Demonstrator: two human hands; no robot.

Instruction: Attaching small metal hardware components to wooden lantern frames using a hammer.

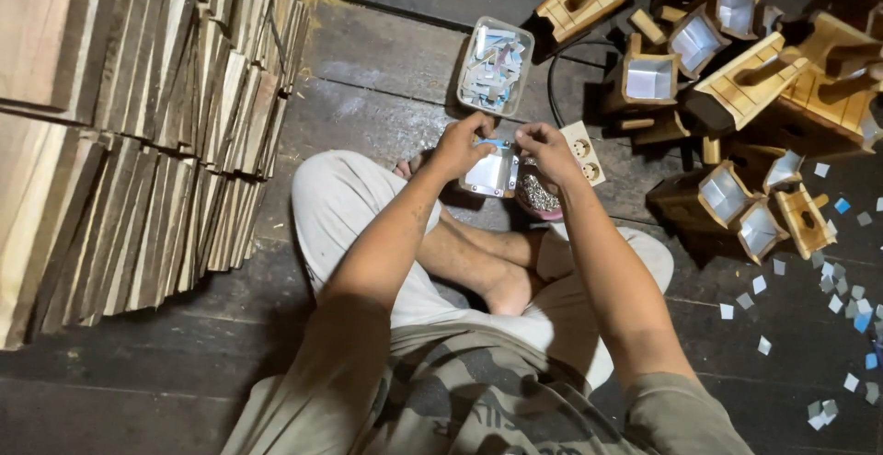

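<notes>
Small panel (490, 172) in hands: shiny, mirror-like, smooth. Stacked boards (138, 133): raw wood, matt, rough. Tub (496, 66): clear plastic. Birdhouse-shaped boxes (750, 82): light wood, reflective insets. Floor (138, 381): dark worn planks.

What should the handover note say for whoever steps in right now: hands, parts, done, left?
Left hand and right hand: both pinch the top edge of a small mirror piece, held over the lap, with a blue strip at its top edge.
Clear tub of mirror offcuts sits on the floor just ahead; a small bowl of tiny metal bits lies under the right hand, beside a white socket strip.
Done: a pile of wooden boxes with mirrors fitted lies to the right.
Left: the piece in hand is not fitted. Stacked wood slats stand to the left.
</notes>
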